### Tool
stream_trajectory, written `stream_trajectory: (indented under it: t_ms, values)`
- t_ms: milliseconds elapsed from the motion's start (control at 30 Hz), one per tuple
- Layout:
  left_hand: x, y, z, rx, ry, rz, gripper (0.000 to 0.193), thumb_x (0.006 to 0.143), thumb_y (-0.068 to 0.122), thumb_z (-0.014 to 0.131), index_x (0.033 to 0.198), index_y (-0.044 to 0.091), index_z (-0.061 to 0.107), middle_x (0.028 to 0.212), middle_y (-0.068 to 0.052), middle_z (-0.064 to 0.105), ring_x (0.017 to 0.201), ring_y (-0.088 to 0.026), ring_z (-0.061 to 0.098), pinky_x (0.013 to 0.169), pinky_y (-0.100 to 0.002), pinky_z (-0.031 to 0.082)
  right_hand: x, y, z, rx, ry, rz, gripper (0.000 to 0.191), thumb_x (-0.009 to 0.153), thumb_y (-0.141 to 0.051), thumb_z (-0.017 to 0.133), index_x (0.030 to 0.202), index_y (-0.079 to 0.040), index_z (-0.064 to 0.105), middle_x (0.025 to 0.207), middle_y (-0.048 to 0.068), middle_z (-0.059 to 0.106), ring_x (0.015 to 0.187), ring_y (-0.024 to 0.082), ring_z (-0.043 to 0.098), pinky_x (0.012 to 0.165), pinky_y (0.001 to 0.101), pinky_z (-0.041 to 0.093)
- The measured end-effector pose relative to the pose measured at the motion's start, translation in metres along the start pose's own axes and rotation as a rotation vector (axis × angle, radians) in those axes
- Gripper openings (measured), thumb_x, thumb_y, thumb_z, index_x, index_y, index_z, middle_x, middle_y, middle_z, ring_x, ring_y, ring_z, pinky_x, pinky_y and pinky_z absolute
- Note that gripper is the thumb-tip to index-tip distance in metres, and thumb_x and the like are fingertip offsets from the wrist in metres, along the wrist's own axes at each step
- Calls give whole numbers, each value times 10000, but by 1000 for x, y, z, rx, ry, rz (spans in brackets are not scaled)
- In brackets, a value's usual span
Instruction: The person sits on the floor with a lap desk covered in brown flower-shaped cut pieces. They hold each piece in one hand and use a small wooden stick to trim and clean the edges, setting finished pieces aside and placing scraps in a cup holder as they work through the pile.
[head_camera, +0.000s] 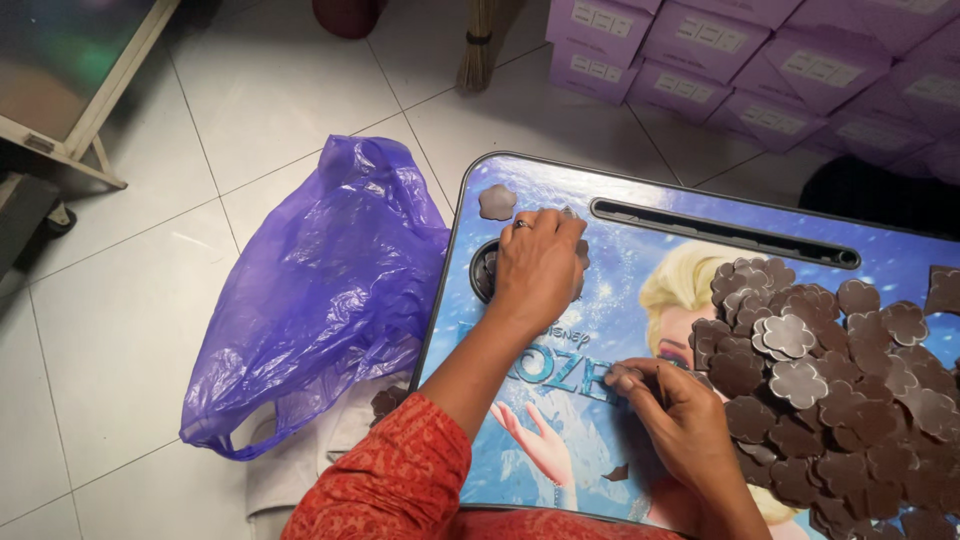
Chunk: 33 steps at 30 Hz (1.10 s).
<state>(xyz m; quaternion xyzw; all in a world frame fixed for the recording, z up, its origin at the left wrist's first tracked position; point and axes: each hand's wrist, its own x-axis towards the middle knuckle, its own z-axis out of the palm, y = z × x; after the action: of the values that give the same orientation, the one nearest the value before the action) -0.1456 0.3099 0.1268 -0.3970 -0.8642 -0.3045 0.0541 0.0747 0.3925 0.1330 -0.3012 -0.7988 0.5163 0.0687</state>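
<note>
White tiled floor (200, 100), light grout lines. A pale framed panel (70, 90) leaned at the far left. A crumpled purple plastic bag (320, 290) lay on the tiles, touching the left edge of the surface. Stacked lilac cartons (760, 60) filled the top right, with a broom end (478, 45) just left of them.

The surface (620, 250) was a low lap table with a blue cartoon print, a long dark slot (720, 232) along its far edge and a round recess (487, 272) at its left end.

One brown flower-shaped piece (497, 201) sat alone near the table's top left corner. Just right of it, the left hand (537, 265), ring on one finger, lay palm down over the round recess, fingers curled on a few brown pieces there; can't tell if it gripped them or only covered them. Red patterned sleeve (400, 480) on that arm.

The right hand (680, 410) rested mid-table, fingertips pinched together near the left edge of the pile; what was between them, if anything, was too small to tell.

The pile of brown flower-shaped pieces (840, 390) covered the right part of the surface, overlapping, a few showing a lighter face. One small brown scrap (617, 472) lay apart near the near edge.
</note>
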Motion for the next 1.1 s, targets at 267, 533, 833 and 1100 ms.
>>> stream_trajectory:
  t_ms: [267, 533, 833, 1100]
  values:
    - [11, 15, -27, -185, -165, -80, 242, 812, 144, 714, 1050, 141, 751, 1030, -124, 694, 990, -329, 667, 869, -447, 510, -4, 20, -8, 93, -58, -19, 146, 930, -102, 669, 988, -8, 764, 900, 31, 807, 821, 113, 712, 752, 275, 567]
    - [-52, 65, -21, -513, -251, -218, 359, 898, 246, 743, 1167, 39, 624, 1169, -135, 694, 866, -272, 766, 745, -406, 570, -11, 28, -25, 635, 105, 141, 179, 960, -99, 619, 1080, -15, 723, 840, 31, 694, 535, 33, 472, 466, 207, 366]
    - [-77, 65, -20, -262, -153, 56, 472, 820, 229, 795, 1254, 95, 667, 1105, -102, 644, 1012, -328, 602, 879, -437, 485, -13, 2, -54, -59, 76, -204, 158, 924, -83, 620, 996, 8, 727, 1154, 134, 756, 1068, 228, 718, 898, 334, 542]
    - [-77, 65, -15, -330, -252, 90, 300, 815, 197, 785, 1100, 129, 717, 1109, -77, 674, 1039, -317, 614, 894, -440, 478, -7, -7, -54, -160, 120, -140, 184, 916, -84, 643, 1064, -33, 739, 1080, 115, 740, 1012, 219, 732, 873, 328, 552]
